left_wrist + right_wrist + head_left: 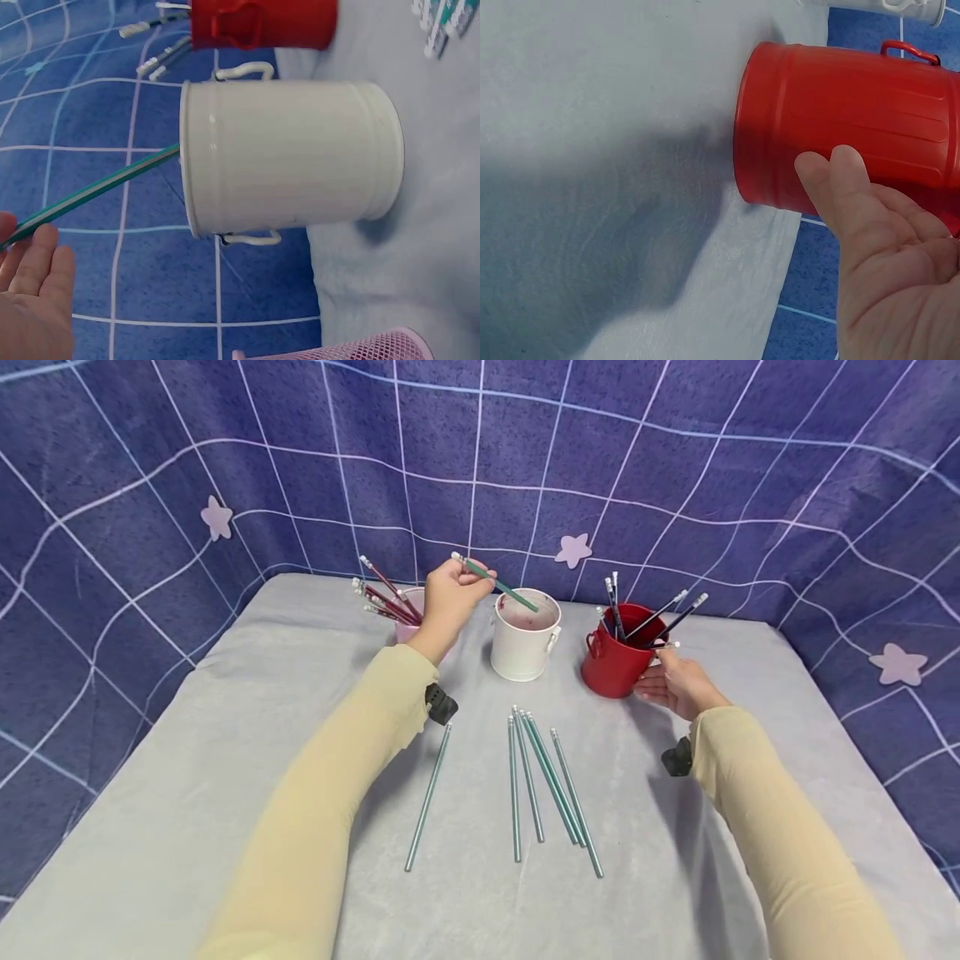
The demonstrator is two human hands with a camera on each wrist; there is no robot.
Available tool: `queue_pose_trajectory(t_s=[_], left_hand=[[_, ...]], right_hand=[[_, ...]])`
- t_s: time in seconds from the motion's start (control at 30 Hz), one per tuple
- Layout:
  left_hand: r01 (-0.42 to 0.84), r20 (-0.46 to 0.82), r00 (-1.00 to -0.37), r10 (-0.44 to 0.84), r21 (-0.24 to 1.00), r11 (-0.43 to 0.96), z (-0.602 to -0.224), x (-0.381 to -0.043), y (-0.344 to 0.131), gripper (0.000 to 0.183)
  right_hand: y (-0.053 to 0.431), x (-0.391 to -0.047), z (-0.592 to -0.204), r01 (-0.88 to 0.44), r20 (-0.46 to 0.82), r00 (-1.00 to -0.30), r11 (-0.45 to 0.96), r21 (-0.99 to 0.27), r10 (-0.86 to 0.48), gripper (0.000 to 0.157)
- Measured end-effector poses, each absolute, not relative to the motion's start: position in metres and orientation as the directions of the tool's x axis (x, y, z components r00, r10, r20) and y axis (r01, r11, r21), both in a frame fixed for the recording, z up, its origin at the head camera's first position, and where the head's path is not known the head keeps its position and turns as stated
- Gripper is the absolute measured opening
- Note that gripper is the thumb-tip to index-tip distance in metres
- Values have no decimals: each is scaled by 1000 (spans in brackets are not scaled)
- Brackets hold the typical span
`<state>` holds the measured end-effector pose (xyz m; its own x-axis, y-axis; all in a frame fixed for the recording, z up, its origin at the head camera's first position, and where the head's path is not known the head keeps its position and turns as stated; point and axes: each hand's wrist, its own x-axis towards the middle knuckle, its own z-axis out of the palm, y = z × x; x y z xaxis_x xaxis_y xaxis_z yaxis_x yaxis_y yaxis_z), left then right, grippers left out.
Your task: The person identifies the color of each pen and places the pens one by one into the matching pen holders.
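Note:
My left hand (448, 608) pinches a green pencil (510, 593) near its eraser end, palm turned up in the left wrist view. The pencil slants down, its far end inside the mouth of the white bucket (517, 647). My right hand (678, 685) is at the near right side of the red bucket (609, 670). Its fingers (847, 176) lie fairly straight along the bucket's wall in the right wrist view. The thumb is up by the rim, close under a white-tipped pencil (663, 646). Several dark blue pencils (678, 617) lean in the red bucket.
Several green pencils (515, 789) lie on the grey cloth-covered table (465, 902), one apart (427, 797) to the left. Behind my left hand stands a pink mesh bucket (408, 631) holding several dark red pencils (386, 597). A blue gridded curtain (450, 468) hangs behind.

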<state>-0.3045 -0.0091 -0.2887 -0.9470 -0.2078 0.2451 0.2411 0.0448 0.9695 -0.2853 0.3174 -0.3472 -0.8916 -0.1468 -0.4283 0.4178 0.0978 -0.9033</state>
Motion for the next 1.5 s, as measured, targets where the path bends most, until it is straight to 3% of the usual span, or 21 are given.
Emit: queue_pose_trajectory(t_s=[0.4, 0.7, 1.17, 1.5], left_hand=[[185, 216, -976, -3, 840, 510, -303, -309, 0, 16], [162, 181, -983, 29, 783, 600, -309, -311, 0, 18], [132, 155, -988, 18, 764, 632, -325, -311, -9, 17], [1, -103, -984, 144, 811, 586, -307, -280, -42, 20]], right_hand=[[316, -283, -346, 423, -431, -893, 87, -902, -132, 55], [316, -282, -346, 412, -423, -896, 102, -906, -138, 59], [315, -284, -348, 418, -433, -894, 131, -899, -119, 61], [317, -284, -348, 410, -426, -894, 136, -902, -134, 61]])
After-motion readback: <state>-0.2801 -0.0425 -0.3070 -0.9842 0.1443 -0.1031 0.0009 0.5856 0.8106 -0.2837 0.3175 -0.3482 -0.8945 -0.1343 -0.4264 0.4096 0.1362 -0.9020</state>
